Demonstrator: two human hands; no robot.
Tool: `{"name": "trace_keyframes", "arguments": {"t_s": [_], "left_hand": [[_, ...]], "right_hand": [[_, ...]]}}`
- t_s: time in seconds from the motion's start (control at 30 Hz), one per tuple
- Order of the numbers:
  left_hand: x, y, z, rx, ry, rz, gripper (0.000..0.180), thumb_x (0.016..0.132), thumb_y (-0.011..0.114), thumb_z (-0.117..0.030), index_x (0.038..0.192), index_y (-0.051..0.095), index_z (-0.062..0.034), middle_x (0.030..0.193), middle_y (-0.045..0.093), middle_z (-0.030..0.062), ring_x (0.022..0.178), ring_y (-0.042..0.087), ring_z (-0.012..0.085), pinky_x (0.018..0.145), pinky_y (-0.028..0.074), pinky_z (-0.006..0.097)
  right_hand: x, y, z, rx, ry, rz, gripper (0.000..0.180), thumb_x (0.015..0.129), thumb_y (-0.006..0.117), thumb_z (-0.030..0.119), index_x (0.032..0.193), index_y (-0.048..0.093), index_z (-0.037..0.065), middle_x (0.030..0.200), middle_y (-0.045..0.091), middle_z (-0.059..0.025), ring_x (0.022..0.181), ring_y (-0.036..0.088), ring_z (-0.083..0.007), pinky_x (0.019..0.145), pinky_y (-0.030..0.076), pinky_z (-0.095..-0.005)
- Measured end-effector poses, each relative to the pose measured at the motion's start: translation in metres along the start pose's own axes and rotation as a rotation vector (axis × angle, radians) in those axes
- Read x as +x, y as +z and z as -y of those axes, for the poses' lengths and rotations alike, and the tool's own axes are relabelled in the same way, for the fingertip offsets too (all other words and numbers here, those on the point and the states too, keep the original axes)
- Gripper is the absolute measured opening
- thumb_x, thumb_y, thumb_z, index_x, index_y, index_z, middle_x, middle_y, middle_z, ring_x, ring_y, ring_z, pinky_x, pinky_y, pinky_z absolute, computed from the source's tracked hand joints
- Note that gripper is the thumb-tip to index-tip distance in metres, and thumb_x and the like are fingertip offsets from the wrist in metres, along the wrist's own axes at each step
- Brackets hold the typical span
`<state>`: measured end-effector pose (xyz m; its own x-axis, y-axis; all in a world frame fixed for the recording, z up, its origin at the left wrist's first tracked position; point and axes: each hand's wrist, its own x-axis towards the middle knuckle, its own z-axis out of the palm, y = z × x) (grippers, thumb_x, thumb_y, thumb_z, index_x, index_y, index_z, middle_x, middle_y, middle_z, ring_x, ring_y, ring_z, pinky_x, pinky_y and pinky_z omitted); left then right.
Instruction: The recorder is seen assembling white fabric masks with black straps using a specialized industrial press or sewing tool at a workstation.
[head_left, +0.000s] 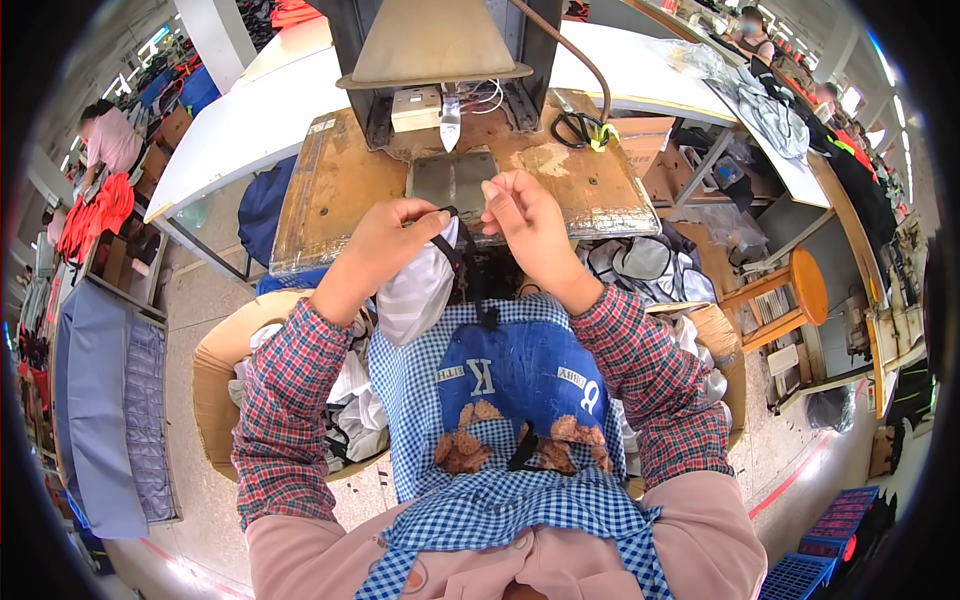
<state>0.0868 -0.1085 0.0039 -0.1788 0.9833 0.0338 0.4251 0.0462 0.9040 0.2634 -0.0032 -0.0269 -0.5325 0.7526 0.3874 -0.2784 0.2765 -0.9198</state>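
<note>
My left hand (400, 235) pinches the black-edged top of a white cloth piece (412, 300), which hangs limp below the fingers. From that edge a black strap (476, 270) drops toward my lap, with a dark tuft at its lower end. My right hand (528, 225) is closed beside it, thumb and fingers pressed together; whatever lies in that pinch is too small to make out. Both hands are over the near edge of a worn wooden worktop (340, 190). Just beyond them a metal plate (452, 178) lies under the pointed metal tip (450, 132) of a machine.
Cardboard boxes (215, 385) of white and black cloth pieces stand on both sides of me. Black-handled scissors (572, 128) lie at the worktop's far right. A wooden stool (803, 285) is to the right. White tables (240, 125) run behind, with people farther off.
</note>
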Motion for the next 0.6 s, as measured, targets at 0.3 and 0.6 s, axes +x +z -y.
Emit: {"name": "trace_keyframes", "arguments": {"t_s": [0.3,0.6], "left_hand": [[0.000,0.001,-0.003,0.055,0.051,0.005,0.036,0.091,0.064,-0.030,0.097,0.067,0.0057,0.078,0.064,0.0020,0.072,0.055,0.0079,0.065,0.046,0.025],[0.004,-0.002,-0.003,-0.088,-0.062,0.044,0.032,0.091,0.064,-0.028,0.101,0.067,0.0026,0.084,0.063,-0.0027,0.076,0.053,0.0047,0.067,0.044,0.022]], "right_hand": [[-0.005,0.009,0.001,-0.280,-0.198,0.089,0.014,0.092,0.065,0.011,0.090,0.059,-0.002,0.077,0.064,-0.0071,0.066,0.060,-0.0119,0.061,0.051,-0.0264],[0.003,0.004,-0.009,-0.078,0.058,0.155,0.015,0.097,0.057,0.015,0.093,0.055,0.001,0.075,0.060,-0.0041,0.065,0.058,-0.0108,0.059,0.049,-0.0265]]}}
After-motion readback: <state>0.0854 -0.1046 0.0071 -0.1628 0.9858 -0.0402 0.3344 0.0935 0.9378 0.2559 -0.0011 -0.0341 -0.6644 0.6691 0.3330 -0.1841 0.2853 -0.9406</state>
